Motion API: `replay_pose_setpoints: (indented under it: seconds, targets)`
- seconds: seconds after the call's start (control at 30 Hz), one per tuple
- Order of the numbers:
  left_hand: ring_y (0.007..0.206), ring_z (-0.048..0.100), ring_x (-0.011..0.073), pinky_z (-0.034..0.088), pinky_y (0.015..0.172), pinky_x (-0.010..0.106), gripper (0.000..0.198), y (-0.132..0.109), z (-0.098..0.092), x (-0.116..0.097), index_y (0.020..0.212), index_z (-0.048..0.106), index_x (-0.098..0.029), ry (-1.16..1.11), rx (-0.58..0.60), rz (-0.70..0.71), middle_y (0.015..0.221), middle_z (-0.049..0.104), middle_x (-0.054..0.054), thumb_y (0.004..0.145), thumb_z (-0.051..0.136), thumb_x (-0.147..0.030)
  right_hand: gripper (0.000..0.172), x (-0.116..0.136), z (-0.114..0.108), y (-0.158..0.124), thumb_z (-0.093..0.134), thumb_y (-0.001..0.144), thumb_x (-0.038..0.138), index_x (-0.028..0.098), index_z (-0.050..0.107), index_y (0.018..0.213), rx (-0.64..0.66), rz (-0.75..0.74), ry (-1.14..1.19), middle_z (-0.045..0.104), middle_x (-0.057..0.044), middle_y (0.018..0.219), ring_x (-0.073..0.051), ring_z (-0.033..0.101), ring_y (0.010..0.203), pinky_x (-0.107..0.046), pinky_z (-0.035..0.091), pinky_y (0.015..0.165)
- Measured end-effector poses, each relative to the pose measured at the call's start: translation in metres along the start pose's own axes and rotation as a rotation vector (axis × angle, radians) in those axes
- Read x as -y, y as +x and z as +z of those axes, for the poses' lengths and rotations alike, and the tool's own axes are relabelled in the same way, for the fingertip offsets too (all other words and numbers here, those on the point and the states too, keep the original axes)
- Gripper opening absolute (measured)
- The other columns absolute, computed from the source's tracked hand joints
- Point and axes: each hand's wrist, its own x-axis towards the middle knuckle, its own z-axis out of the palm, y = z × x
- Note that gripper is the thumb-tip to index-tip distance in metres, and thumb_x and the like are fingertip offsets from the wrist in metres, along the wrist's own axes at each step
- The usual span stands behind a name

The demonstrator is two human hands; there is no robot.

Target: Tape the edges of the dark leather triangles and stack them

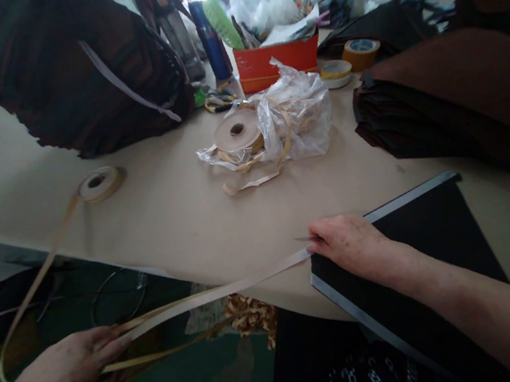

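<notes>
My left hand (80,360) is closed on a pale double-sided tape (232,289) past the table's near edge. From there the tape stretches taut to my right hand (347,244). My right hand is closed at the tape's far end, with a thin pointed metal tip sticking out of its fingers; the rest of that tool is hidden. Under my right hand and forearm lies a black sheet (442,231) with light strips along two edges. A slack length of tape loops from my left hand up to a tape roll (100,184) standing on the table.
On the table (182,223) sits a larger tape roll (237,130) beside a crumpled plastic bag (304,117). Dark stacked material (454,92) lies right, and a dark bundle (83,70) left. Behind are a red box (277,63), a blue bottle (211,42) and scissors (220,99).
</notes>
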Motion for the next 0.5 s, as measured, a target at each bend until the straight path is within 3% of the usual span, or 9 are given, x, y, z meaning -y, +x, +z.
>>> replay_pose_setpoints:
  seconds: [0.1, 0.17, 0.23, 0.33, 0.43, 0.5]
  targets:
    - [0.090, 0.063, 0.0233, 0.044, 0.083, 0.030, 0.037, 0.004, -0.004, -0.021, 0.080, 0.072, -0.013, 0.110, -0.057, 0.108, 0.087, 0.070, 0.003, 0.080, 0.047, -0.042, 0.018, -0.001, -0.001, 0.001, 0.057, 0.081, 0.040, 0.022, 0.056, 0.079, 0.000, 0.030, -0.002, 0.063, -0.003, 0.071, -0.016, 0.055, 0.062, -0.027, 0.032, 0.054]
    - [0.101, 0.057, 0.0254, 0.041, 0.093, 0.038, 0.034, 0.008, -0.001, -0.049, 0.084, 0.071, -0.016, 0.118, -0.151, 0.241, 0.100, 0.067, 0.007, 0.079, 0.049, -0.042, 0.017, -0.004, -0.009, -0.003, 0.053, 0.084, 0.039, 0.022, 0.054, 0.087, 0.026, 0.035, 0.114, 0.062, -0.002, 0.070, -0.015, 0.055, 0.062, -0.027, 0.033, 0.055]
    - [0.099, 0.057, 0.0224, 0.043, 0.092, 0.037, 0.033, 0.009, 0.010, -0.087, 0.089, 0.069, -0.017, 0.038, -0.221, 0.422, 0.102, 0.065, 0.008, 0.085, 0.045, -0.040, 0.015, -0.006, -0.017, -0.010, 0.043, 0.089, 0.033, 0.020, 0.050, 0.094, 0.027, 0.018, 0.256, 0.061, -0.002, 0.072, -0.014, 0.055, 0.064, -0.027, 0.035, 0.059]
    - [0.094, 0.058, 0.0182, 0.046, 0.086, 0.031, 0.025, 0.009, 0.035, -0.150, 0.092, 0.066, -0.019, -0.064, -0.130, 0.706, 0.099, 0.065, 0.006, 0.089, 0.045, -0.032, 0.018, -0.008, -0.024, -0.022, 0.034, 0.093, 0.026, 0.018, 0.050, 0.090, 0.000, -0.031, 0.369, 0.059, -0.002, 0.075, -0.013, 0.053, 0.067, -0.027, 0.037, 0.064]
    - [0.089, 0.057, 0.0207, 0.047, 0.082, 0.034, 0.019, 0.009, 0.058, -0.200, 0.089, 0.064, -0.018, 0.108, -0.101, 0.745, 0.091, 0.065, 0.006, 0.089, 0.048, -0.029, 0.023, -0.007, -0.024, -0.033, 0.037, 0.092, 0.027, 0.018, 0.054, 0.079, -0.042, -0.044, 0.426, 0.056, -0.002, 0.075, -0.012, 0.051, 0.068, -0.026, 0.037, 0.065]
    - [0.082, 0.058, 0.0231, 0.047, 0.074, 0.036, 0.019, 0.009, 0.067, -0.219, 0.083, 0.063, -0.017, 0.168, -0.105, 0.712, 0.087, 0.064, 0.008, 0.087, 0.050, -0.030, 0.027, -0.006, -0.022, -0.037, 0.042, 0.090, 0.028, 0.017, 0.055, 0.069, -0.082, -0.027, 0.434, 0.053, -0.002, 0.072, -0.012, 0.049, 0.067, -0.026, 0.036, 0.063]
